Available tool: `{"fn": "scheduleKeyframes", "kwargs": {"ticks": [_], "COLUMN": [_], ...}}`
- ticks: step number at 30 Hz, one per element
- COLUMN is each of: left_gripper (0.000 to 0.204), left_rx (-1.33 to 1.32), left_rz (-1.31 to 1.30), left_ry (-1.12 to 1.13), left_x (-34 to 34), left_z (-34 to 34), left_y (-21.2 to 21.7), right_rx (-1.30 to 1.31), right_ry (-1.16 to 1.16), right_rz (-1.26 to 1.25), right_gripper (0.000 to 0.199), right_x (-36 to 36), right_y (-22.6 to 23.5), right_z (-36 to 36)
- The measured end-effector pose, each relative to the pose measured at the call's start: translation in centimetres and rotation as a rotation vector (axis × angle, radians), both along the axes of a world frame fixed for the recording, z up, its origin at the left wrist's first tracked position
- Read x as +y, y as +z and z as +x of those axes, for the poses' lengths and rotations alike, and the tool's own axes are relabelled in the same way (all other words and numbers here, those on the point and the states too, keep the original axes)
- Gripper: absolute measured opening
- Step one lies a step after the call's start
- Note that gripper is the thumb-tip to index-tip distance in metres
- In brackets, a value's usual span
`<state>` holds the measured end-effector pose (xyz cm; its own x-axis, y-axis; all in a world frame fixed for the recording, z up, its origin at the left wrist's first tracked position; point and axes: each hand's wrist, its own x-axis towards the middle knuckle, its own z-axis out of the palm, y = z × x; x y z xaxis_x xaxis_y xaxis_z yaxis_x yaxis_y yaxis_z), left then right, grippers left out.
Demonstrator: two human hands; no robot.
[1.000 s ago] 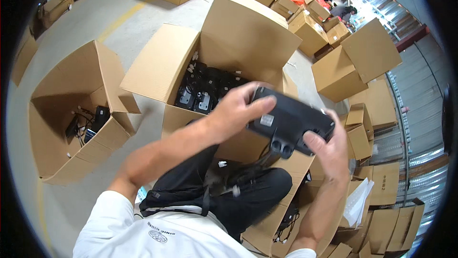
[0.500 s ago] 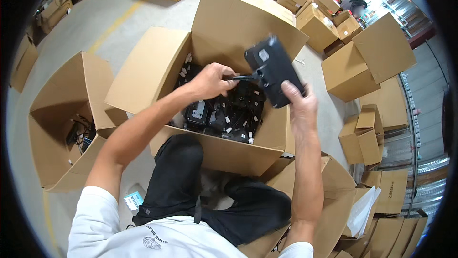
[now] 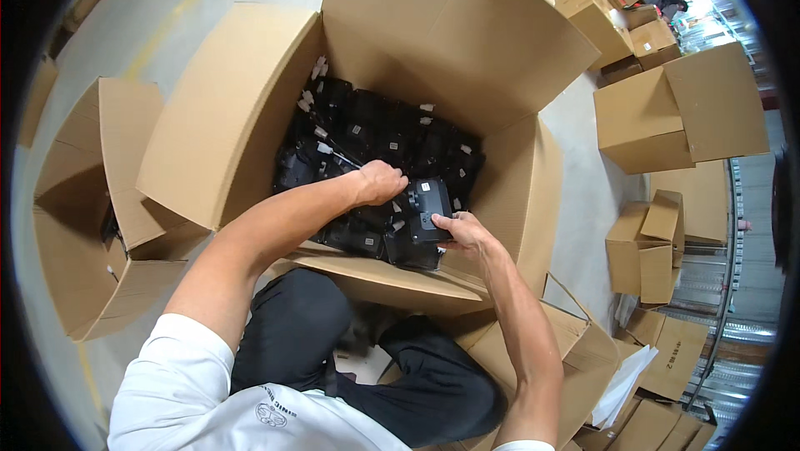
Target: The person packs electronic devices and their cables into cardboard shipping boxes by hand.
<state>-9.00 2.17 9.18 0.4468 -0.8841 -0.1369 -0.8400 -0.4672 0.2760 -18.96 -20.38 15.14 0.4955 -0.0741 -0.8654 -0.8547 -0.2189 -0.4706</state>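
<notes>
Inside the big open carton (image 3: 533, 192) before me, my right hand (image 3: 463, 232) grips a flat black rectangular device (image 3: 431, 201) by its near right edge, thumb on top. Just left of the device, my left hand (image 3: 382, 182) is closed around its cable, mostly hidden by the fingers; a white connector (image 3: 325, 148) lies off toward the left. Beneath both hands, several similar black devices (image 3: 393, 144) lie packed together, with cables and small white plugs among them.
A tall flap (image 3: 442, 17) rises at the carton's far side, another (image 3: 225, 101) spreads left. A smaller open carton (image 3: 71, 259) stands at left, another (image 3: 575, 351) by my right forearm. More cartons (image 3: 642, 122) line the right side; people are far off at upper right.
The black device has come down from above the carton's right side to just over the packed ones. Both hands have lowered into the carton, and the view has shifted closer to it.
</notes>
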Motion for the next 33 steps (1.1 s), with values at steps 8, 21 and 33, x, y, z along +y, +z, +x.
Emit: {"fn": "scheduleKeyframes", "kwargs": {"ticks": [8,21,33], "left_gripper": [0.035,0.062,0.060], "left_rx": [-0.086,-0.367,-0.261], "left_rz": [0.283,0.165,-0.071], "left_ry": [-0.030,-0.060,0.060], "left_x": [-0.8,-1.7,-3.0], "left_z": [0.0,-2.7,-4.5], "left_y": [1.1,0.0,-0.7], "right_rx": [-0.034,-0.254,-0.112], "right_ry": [-0.064,0.367,0.658], "right_rz": [0.012,-0.321,-0.428], "right_gripper": [0.046,0.075,0.103], "right_x": [0.8,-0.6,-1.4], "right_y": [-7.1,-9.0,-9.1], "right_z": [-0.3,0.7,0.0]}}
